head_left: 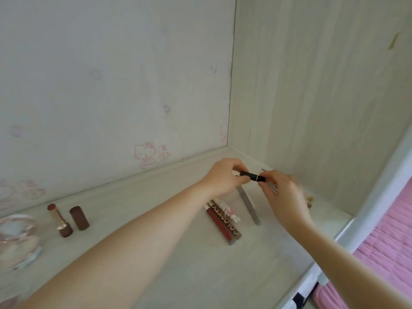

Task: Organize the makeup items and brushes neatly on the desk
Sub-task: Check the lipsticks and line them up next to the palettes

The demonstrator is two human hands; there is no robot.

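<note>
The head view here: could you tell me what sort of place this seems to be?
Probably a bedroom vanity nook. Cartoon cat stickers decorate the pale back panel, an uncapped lipstick and lip gloss tubes sit on the desk, and pink fabric lies alongside. Both hands hold a black tube.

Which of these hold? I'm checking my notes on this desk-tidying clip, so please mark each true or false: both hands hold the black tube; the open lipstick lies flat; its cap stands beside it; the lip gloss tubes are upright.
1. Both the left hand and the right hand hold the black tube. True.
2. The open lipstick lies flat. False: it stands upright.
3. Its brown cap stands beside it. True.
4. The lip gloss tubes stand upright. False: they lie flat on the desk.
</note>
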